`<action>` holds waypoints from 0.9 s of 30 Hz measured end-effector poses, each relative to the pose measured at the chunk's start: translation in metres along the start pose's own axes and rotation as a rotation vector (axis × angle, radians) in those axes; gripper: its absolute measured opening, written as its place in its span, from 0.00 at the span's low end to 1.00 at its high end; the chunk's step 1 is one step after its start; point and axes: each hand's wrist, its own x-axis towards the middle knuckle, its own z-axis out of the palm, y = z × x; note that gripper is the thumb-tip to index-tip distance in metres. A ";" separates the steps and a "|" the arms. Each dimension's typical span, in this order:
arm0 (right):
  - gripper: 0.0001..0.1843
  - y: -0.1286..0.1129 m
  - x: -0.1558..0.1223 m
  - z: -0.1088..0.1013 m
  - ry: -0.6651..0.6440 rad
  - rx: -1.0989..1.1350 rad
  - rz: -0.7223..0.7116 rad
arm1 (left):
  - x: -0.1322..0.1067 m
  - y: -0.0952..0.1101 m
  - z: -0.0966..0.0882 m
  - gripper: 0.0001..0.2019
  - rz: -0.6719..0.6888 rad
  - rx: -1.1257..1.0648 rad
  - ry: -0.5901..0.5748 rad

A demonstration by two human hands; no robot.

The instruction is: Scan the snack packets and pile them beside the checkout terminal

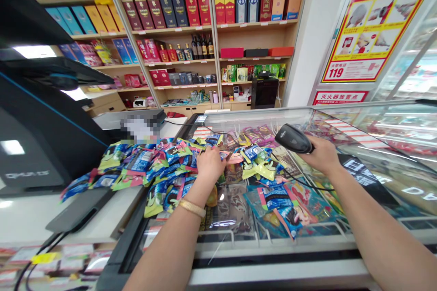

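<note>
My right hand (pixel 322 157) grips a black barcode scanner (pixel 294 139) above the glass top of a display freezer, its head pointing left. My left hand (pixel 210 163), a gold band at the wrist, is at the right edge of a heap of small blue, green and pink snack packets (pixel 139 162). Its fingers are curled closed on a pink-edged packet (pixel 224 155), mostly hidden by the hand. A smaller group of the same packets (pixel 261 168) lies between my hands. Nearer to me, a few more packets (pixel 283 204) rest on the glass.
The display freezer (pixel 235 252) holds bagged goods under its glass. At left stand a dark checkout machine (pixel 44 136) and a white counter (pixel 20 218) with a flat grey device (pixel 82 209). The scanner's cable (pixel 307 185) crosses the glass. Shelves of boxes (pixel 170 11) stand behind.
</note>
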 end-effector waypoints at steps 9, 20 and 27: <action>0.15 -0.030 0.006 -0.017 0.012 0.314 -0.073 | 0.017 -0.008 0.014 0.22 0.230 -0.523 0.549; 0.11 -0.064 0.009 -0.032 -0.231 0.479 -0.180 | 0.013 0.003 0.013 0.25 0.473 -0.578 0.754; 0.13 -0.063 0.007 -0.027 -0.276 0.490 -0.209 | 0.012 0.006 0.014 0.27 0.489 -0.584 0.739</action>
